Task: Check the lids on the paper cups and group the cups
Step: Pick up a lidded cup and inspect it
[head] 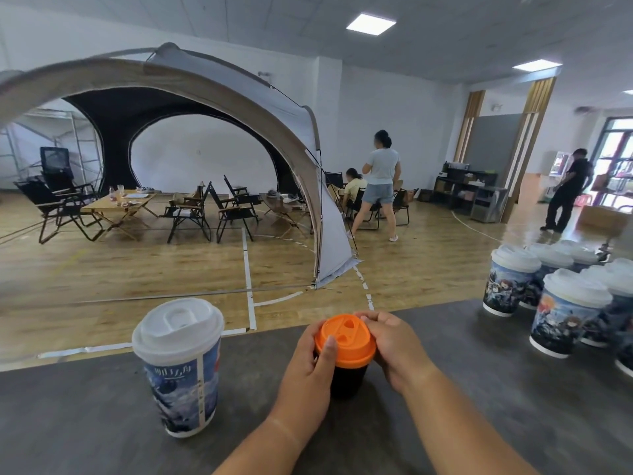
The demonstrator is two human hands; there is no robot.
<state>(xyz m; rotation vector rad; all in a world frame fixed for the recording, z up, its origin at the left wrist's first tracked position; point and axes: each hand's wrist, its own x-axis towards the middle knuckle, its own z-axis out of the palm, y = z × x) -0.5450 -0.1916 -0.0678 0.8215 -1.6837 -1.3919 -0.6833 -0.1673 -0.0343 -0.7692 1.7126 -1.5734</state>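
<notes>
A dark paper cup point(346, 380) with an orange lid point(346, 339) stands on the grey table point(102, 423) in the middle. My left hand point(305, 375) grips its left side, thumb lying on the lid's rim. From the other side, my right hand point(394, 344) curls its fingers round the lid's edge. To the left stands a tall printed cup point(183, 382) with a white lid point(178, 327). At the right, several printed cups with white lids point(568, 313) stand close together.
The table's far edge runs just behind the cups, with a wooden floor beyond. A large tent, folding chairs and low tables fill the room's left. Two people are near the tent and one person stands at the far right.
</notes>
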